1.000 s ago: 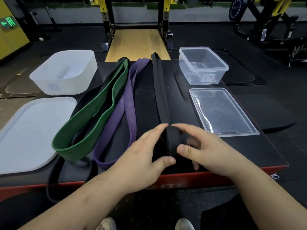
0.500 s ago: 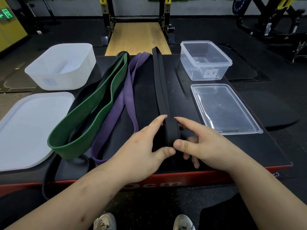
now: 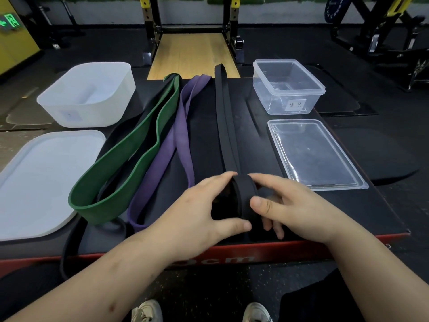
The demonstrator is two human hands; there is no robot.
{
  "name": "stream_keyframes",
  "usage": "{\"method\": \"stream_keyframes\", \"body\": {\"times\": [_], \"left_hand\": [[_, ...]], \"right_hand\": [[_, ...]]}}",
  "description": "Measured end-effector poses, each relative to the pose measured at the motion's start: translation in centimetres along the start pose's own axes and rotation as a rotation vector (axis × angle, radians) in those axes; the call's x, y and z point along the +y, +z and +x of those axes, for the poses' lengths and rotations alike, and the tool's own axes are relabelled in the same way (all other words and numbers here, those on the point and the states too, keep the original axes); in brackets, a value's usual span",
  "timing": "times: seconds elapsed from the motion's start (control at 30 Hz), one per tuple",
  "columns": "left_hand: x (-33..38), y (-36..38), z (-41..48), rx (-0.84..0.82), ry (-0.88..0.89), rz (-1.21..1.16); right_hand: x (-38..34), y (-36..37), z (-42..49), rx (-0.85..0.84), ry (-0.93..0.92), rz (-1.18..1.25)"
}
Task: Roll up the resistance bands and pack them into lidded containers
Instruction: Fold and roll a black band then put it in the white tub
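Head view, hands [image 3: 197,212] [image 3: 297,205] gripping black band [image 3: 244,194] (matte, coiled)

A bare lane of the platform [image 3: 253,140] runs between the stretched black band [image 3: 224,126] and the clear lid [image 3: 313,154], passable from the near edge up to the clear container [image 3: 301,108], whose top stands uncovered. Left of the black band a narrower bare strip is bounded by the purple band [image 3: 183,135]. Beyond that, the green band [image 3: 130,159], white lid [image 3: 41,177] and white tub [image 3: 92,112] crowd the left side.
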State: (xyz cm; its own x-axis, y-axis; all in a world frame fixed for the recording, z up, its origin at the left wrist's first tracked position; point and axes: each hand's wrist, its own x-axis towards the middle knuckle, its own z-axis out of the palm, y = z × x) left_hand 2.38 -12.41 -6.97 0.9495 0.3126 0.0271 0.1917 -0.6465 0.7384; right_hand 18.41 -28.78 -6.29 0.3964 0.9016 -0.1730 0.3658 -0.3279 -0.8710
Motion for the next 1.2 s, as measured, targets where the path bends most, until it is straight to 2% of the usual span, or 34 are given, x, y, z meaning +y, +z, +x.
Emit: {"method": "stream_keyframes", "body": {"times": [0.27,0.6,0.8,0.97,1.2], "left_hand": [[0.6,0.5,-1.0,0.028,0.035,0.005],[0.7,0.1,-0.2,-0.043,0.049,-0.051],[-0.3,0.5,-0.4,-0.001,0.005,-0.019],[-0.1,0.2,0.1,0.042,0.0,-0.058],[-0.4,0.4,0.5,0.014,-0.016,-0.064]], "right_hand": [[-0.9,0.3,-1.4,-0.064,-0.053,0.062],[-0.5,-0.1,-1.1,-0.081,-0.057,0.104],[-0.1,0.1,-0.4,0.004,-0.013,0.064],[-0.1,-0.3,-0.5,-0.042,-0.031,0.029],[-0.1,-0.1,0.4,0.021,-0.03,0.013]]}}
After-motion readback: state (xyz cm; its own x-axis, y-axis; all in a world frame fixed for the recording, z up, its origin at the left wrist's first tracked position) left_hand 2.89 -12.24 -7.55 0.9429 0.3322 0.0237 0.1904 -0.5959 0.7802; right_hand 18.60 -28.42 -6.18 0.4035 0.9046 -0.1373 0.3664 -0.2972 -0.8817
